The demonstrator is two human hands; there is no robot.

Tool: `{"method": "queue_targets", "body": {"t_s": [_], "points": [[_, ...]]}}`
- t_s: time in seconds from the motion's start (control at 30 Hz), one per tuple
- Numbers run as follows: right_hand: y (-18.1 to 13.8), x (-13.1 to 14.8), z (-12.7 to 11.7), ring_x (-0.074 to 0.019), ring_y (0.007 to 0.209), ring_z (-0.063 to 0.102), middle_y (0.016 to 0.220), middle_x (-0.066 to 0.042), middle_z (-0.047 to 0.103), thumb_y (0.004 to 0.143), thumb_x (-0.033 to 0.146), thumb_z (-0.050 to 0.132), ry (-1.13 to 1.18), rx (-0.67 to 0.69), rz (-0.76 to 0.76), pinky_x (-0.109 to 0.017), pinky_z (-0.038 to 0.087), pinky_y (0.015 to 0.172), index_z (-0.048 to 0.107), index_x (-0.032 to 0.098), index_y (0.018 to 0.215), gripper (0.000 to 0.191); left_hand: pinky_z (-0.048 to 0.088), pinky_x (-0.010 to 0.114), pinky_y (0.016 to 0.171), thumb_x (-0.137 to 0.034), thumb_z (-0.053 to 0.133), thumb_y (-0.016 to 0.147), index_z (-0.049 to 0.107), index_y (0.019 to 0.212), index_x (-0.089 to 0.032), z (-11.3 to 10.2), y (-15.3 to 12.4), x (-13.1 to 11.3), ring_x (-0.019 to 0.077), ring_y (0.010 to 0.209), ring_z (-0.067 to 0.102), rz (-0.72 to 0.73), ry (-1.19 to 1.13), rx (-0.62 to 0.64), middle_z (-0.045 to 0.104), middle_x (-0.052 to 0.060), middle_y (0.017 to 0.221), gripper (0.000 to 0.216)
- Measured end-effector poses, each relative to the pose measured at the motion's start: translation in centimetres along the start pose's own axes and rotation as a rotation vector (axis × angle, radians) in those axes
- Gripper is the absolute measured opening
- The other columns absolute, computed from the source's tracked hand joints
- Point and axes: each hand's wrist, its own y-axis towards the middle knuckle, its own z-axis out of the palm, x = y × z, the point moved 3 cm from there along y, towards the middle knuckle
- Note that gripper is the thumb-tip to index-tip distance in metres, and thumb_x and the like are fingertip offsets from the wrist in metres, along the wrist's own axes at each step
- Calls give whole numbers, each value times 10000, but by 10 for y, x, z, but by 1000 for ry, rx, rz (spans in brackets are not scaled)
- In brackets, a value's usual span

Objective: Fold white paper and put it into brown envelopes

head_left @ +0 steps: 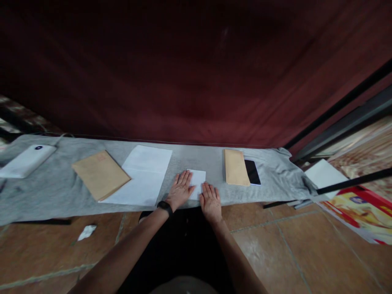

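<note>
Paper [198, 178] nr frt cloth edge [241, 197]

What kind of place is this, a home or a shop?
I can't tell which, but it looks like a simple makeshift workspace, perhaps indoors. There's a narrow table covered in gray cloth, a small white paper on it, and a brown tiled floor.

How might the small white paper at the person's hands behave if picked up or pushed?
The small white paper looks thin, so it is probably light. Lying flat on the gray cloth, it would likely slide, not roll. With no thick edge showing, it would probably bend easily.
</note>
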Motion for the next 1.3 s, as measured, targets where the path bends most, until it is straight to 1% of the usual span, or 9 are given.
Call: {"method": "queue_targets", "body": {"t_s": [0.2,0.37,0.53,0.8,0.93,1.03,1.13,1.23,1.3], "points": [[-2,-1,-1,-261,1406,398,1497,-105,491,1033,315,365,-4,3,5,-470,249,1171,418,159,1491,487,123,486,1227,-457,301,997,319,1525,-88,-5,-8,7,266,1493,254,-13,14,20,347,161,1578,644],[-3,-1,0,-272,1413,383,1508,-111,476,1035,318,352,11,12,12,-487,239,1171,403,155,1501,496,100,493,1231,-420,330,987,365,1495,-48,-7,-8,4,280,1486,269,0,7,45,365,192,1561,631],[-4,-1,1,-273,1416,378,1510,-114,472,1033,312,361,13,5,12,-490,233,1169,388,160,1508,500,111,516,1223,-419,355,974,378,1489,-58,-7,-8,2,294,1479,285,-27,13,51,378,198,1553,629],[-3,0,0,-271,1417,376,1528,-108,449,1033,316,369,-8,19,19,-482,227,1174,377,160,1514,505,190,479,1214,-369,324,977,389,1484,-59,-7,-22,2,278,1479,290,-25,-36,30,382,187,1556,598],[-3,0,-2,-271,1405,395,1517,-100,466,1032,311,372,0,5,24,-482,233,1174,400,161,1502,494,264,454,1190,-352,316,983,433,1450,-59,-10,-34,0,279,1437,368,-33,-69,-16,439,182,1524,564],[-2,1,-3,-269,1401,403,1510,-99,474,1031,319,383,-2,-1,32,-481,249,1168,411,167,1496,490,344,438,1142,-330,337,982,470,1413,-67,-13,-38,-3,286,1356,462,-80,-117,-51,510,183,1462,522],[-2,2,-3,-270,1397,409,1513,-92,472,1029,324,392,-10,2,41,-478,249,1169,421,170,1490,486,415,418,1070,-292,411,951,536,1330,-67,-17,-37,-6,292,1226,541,-186,-150,-77,584,191,1339,458],[-1,2,-4,-265,1392,418,1510,-91,476,1025,318,402,-11,2,44,-475,249,1170,426,176,1487,484,449,407,1007,-277,522,888,596,1213,-90,-19,-32,-10,292,1123,565,-308,-174,-112,611,179,1220,382],[-1,3,-5,-264,1390,419,1503,-94,485,1022,316,408,-3,-3,46,-478,253,1168,428,176,1485,484,458,417,976,-281,574,852,613,1130,-109,-20,-28,-12,297,1095,560,-365,-187,-131,620,166,1148,329]]}}
